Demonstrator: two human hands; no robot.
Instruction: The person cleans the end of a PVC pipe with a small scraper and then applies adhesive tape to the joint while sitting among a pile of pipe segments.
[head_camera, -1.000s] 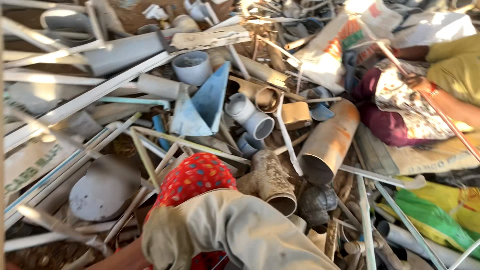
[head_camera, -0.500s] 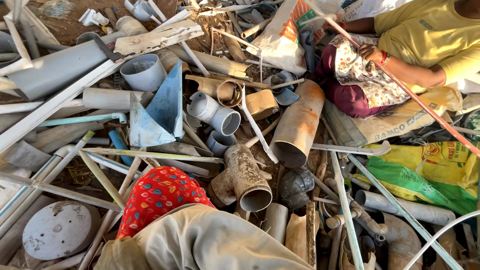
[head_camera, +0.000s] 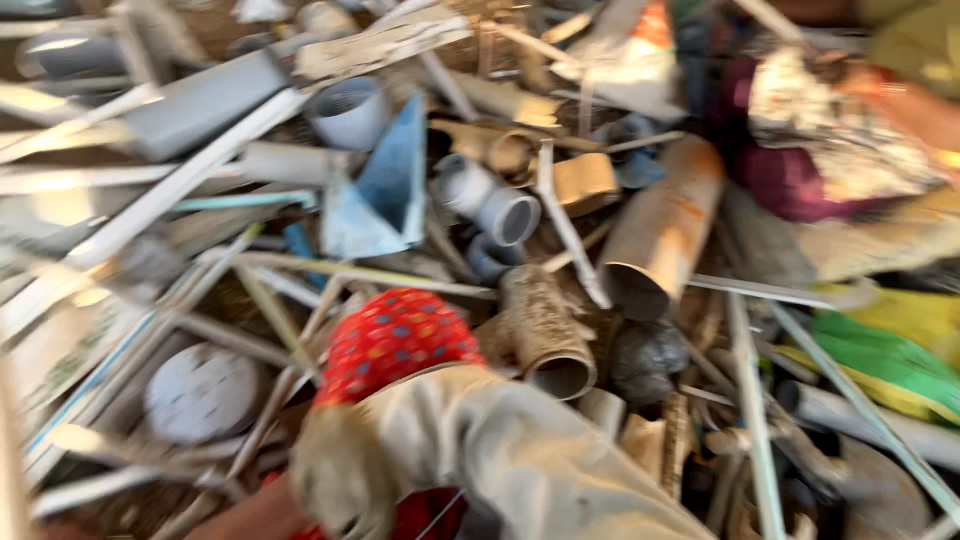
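Pipe piece (head_camera: 545, 335): muddy tan, open-mouthed, just right of red dotted cloth (head_camera: 395, 340)
Hand: hidden under cloth; grip cannot be told
Blur: smears everything

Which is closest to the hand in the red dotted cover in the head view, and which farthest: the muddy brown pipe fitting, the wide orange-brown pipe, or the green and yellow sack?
From the red-covered hand:
1. Muddy brown pipe fitting, right beside it, on its right.
2. Wide orange-brown pipe, further right and up.
3. Green and yellow sack, at the far right edge.
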